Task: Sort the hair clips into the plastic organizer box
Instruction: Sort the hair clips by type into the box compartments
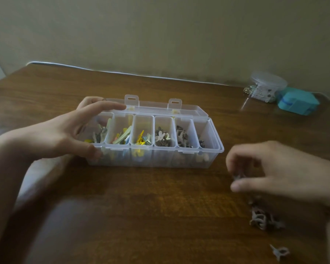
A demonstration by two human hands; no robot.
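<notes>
A clear plastic organizer box (pixel 214 149) stands open in the middle of the wooden table, its lid tipped back. Several compartments hold sorted hair clips: yellow, pastel, brown and dark ones. My left hand (pixel 69 134) grips the box's left end, thumb on the front wall and fingers over the back rim. To the right of the box my right hand (pixel 278 172) hovers low over the table, its fingertips pinched on a small grey hair clip (pixel 237 177). A little pile of grey hair clips (pixel 259 219) lies below that hand. One single grey clip (pixel 279 252) lies nearer me.
A round clear container (pixel 266 86) with small beads stands at the far right by the wall. A teal box (pixel 298 101) sits beside it. A white cable (pixel 122 73) runs along the table's back edge.
</notes>
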